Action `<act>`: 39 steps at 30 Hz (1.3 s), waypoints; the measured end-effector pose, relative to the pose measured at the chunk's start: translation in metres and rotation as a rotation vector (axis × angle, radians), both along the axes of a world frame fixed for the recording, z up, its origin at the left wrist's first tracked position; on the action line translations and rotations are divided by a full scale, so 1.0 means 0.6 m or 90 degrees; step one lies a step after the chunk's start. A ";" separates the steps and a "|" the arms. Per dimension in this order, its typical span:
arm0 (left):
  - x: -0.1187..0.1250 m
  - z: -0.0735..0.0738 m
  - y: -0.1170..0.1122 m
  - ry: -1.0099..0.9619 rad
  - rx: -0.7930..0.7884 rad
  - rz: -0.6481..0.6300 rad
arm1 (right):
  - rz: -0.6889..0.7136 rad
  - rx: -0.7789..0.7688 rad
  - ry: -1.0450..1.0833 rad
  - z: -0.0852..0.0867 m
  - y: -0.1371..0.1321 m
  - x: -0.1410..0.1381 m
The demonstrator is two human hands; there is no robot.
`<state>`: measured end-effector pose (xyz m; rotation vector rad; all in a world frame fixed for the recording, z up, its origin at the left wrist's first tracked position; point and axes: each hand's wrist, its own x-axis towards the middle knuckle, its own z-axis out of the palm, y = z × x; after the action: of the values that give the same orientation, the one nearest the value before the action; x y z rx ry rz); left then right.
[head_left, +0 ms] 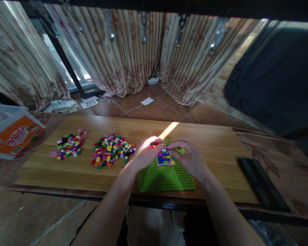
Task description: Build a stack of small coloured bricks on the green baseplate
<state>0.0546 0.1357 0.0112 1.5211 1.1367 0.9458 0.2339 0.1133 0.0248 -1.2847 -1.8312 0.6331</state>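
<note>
Works with two bare hands over a multicolored block build (165, 160), taken here as the center of the dial, with twelve at the top of the view. Curls the left hand (149, 153) in from between nine and ten o'clock, with thumb and fingers closed on a small red piece (152, 147) just beside the build. Brings the right hand (191, 155) in from three o'clock, with fingertips bunched together at the build's one o'clock corner. Cannot tell, at those right fingertips, a grip on a piece from a bare pinch. Rests the build on a studded green baseplate (166, 181), toward its twelve o'clock side, in rows of blue, yellow, purple and orange. Sets the baseplate in turn on a wood-grain table (218, 164), under a strip of sunlight (169, 130) at twelve o'clock. Spreads a large pile of loose blocks (111, 148) near the left forearm at nine o'clock, and a smaller pile (70, 145) farther out the same way. Ends that line with a clear plastic box (17, 135), labeled in orange. Shows a long black object (261, 184) between three and four o'clock, and dark fabric (277, 75) at two. Takes in, past the table, a white sheet (147, 101) on the tiled floor between eleven and twelve, papers (63, 106) at ten, and patterned curtains (125, 58) from ten nearly to one.
</note>
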 end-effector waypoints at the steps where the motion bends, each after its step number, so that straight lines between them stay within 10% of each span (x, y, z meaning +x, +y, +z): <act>1: 0.002 0.002 -0.001 0.016 0.009 0.002 | 0.001 0.007 0.005 -0.001 0.000 0.001; 14: 0.013 0.012 -0.010 0.039 0.004 -0.008 | -0.122 -0.159 0.288 -0.028 0.019 0.019; 39: 0.033 0.003 -0.020 0.061 0.001 0.087 | -0.040 -0.248 0.288 -0.026 0.016 -0.008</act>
<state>0.0741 0.1235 0.0130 1.5183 1.3227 0.9729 0.2294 0.1229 0.0094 -1.3037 -1.3302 1.1826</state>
